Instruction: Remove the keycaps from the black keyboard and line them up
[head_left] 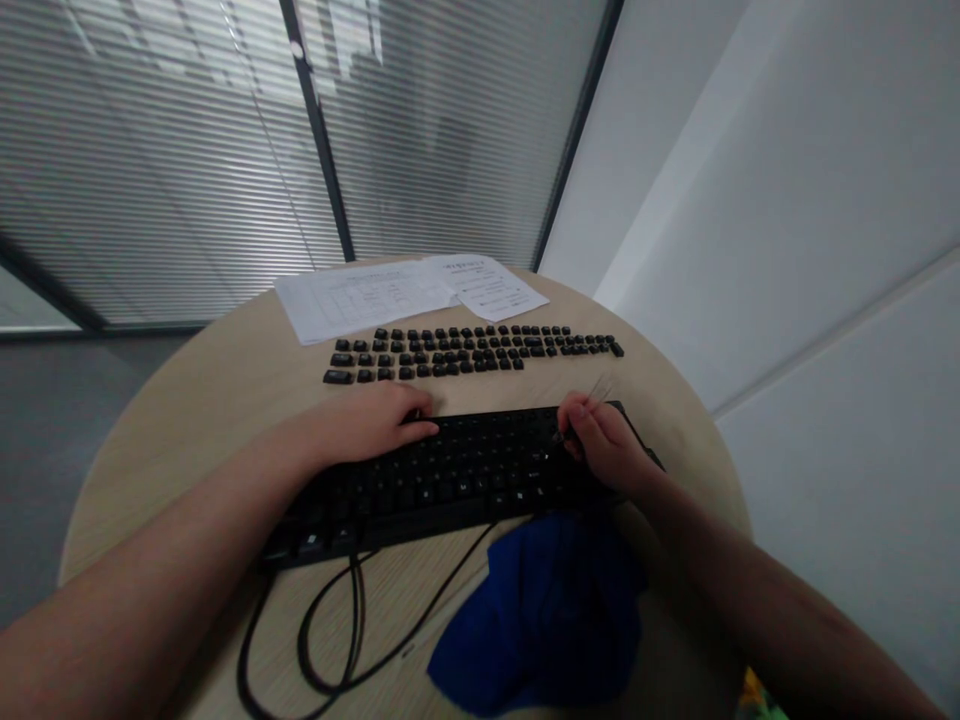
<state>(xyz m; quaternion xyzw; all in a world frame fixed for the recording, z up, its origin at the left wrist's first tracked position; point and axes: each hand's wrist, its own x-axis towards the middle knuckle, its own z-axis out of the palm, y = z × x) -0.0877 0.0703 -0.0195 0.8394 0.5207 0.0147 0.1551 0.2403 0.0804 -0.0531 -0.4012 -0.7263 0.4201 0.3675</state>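
One keyboard (465, 475), long axis crosswise, left hand (375, 418), grip unclear, right hand (600, 438) pinching wires (601, 388)

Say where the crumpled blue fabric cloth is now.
In the head view, the crumpled blue fabric cloth lies low, slightly right of centre, on the round wood-grain table, nearer than the black rectangular plastic keyboard and right of the looped black cable.

The keyboard (457, 470) is black, white-lettered; beyond it, black keycaps (478, 355), white papers (375, 295); before it, plain blue cloth (547, 625).
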